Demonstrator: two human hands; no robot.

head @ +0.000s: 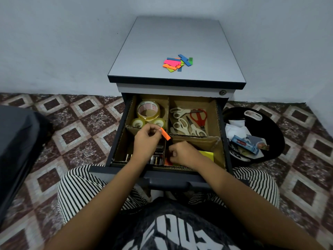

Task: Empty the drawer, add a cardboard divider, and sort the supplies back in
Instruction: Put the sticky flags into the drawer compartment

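Pinching orange tab (165, 133), left hand (146, 139) over drawer (115, 175); right hand (180, 153) curled at orange notes (168, 161), grip unclear; shirt lettering (180, 231) unreadable.

The cardboard divider (168, 109) splits the drawer (222, 123) into four bays: tape rolls (148, 110) crowd the 11 o'clock one, and scissors (187, 123) fill the 1 o'clock one. My left hand (146, 139), pinching an orange strip (165, 133), hangs over the 7 o'clock bay, and my right hand (182, 154) blocks the 5 o'clock one. At 12 o'clock the cabinet top (162, 37) lies open around a pile of coloured strips (177, 63).

Tape rolls (148, 112) lie left of scissors (187, 121) in the drawer's (222, 134) rear compartments.
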